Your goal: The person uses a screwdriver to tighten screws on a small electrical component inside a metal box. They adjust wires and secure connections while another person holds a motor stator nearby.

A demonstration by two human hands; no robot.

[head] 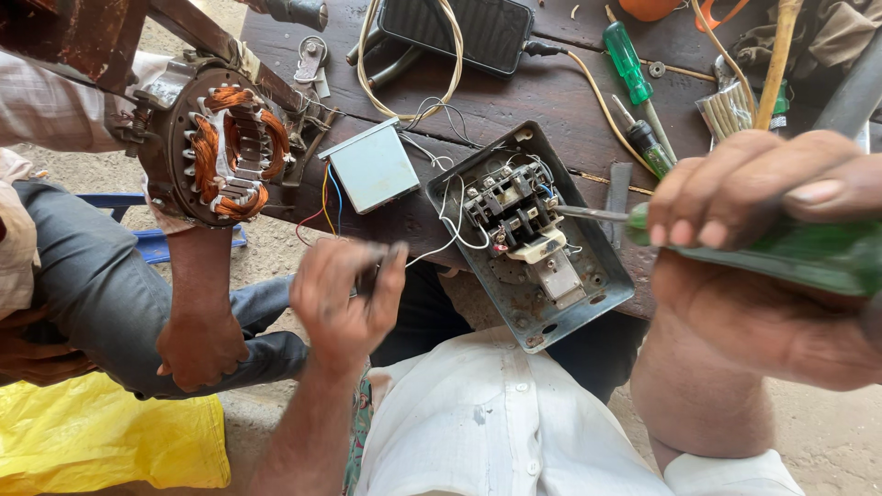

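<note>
My right hand (753, 239) grips a green-handled screwdriver (790, 253), whose metal tip reaches left into the switch block (510, 216) inside an open grey metal box (588, 285). White wires run from the block toward my left hand (344, 298). That hand is blurred, its fingers pinched together near the wire ends just off the table's front edge. I cannot tell exactly what it pinches. A small grey capacitor box (372, 167) with red, yellow and blue wires lies left of the metal box.
Another person at the left holds a motor stator (225, 147) with copper windings; their hand (197, 344) rests on their knee. Two green screwdrivers (634, 73), a black pad (459, 28), cables and a yellow bag (101, 436) are also in view on the dark wooden table (551, 96).
</note>
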